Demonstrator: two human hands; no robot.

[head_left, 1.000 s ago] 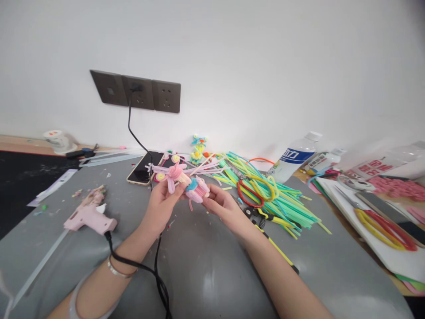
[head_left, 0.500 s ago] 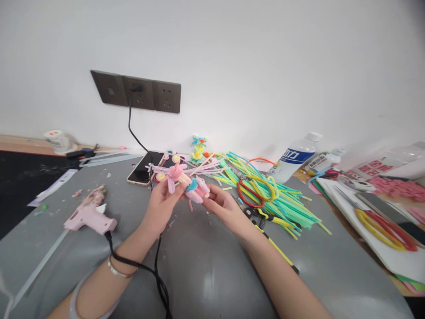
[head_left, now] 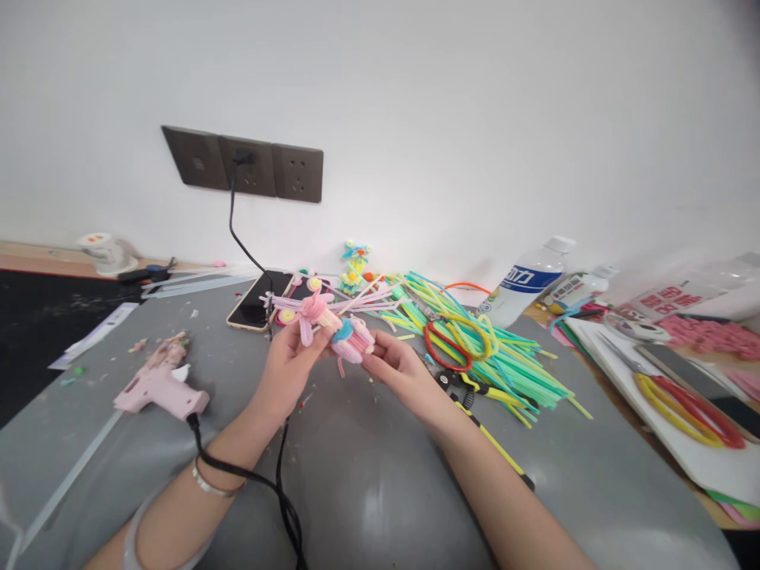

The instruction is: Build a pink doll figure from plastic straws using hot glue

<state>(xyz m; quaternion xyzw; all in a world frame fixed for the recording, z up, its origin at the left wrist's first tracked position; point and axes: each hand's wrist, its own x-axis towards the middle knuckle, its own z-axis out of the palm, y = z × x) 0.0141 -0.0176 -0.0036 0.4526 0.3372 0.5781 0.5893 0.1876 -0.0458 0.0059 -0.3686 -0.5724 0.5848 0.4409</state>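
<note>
Between my two hands, a little above the grey table mat (head_left: 368, 467), is a small pipe-cleaner figure (head_left: 350, 339) in pink, cream, blue and lilac. My left hand (head_left: 295, 355) is closed around its pink and cream end, thumb on top. The fingertips of my right hand (head_left: 397, 360) pinch the lilac end. Behind the figure lie loose lilac pipe cleaners (head_left: 380, 297). To the right, green and yellow pipe cleaners (head_left: 522, 364) are spread in a pile, with red-and-yellow-handled scissors (head_left: 448, 348) on them.
A pink glue gun (head_left: 163, 388) lies at left, its black cord passing over my left forearm. Pliers (head_left: 466, 388) lie right of my right hand. Behind are a phone (head_left: 252, 305), a yellow-and-blue figure (head_left: 355, 267) and a bottle (head_left: 528, 277). More scissors (head_left: 682, 408) rest on paper at right.
</note>
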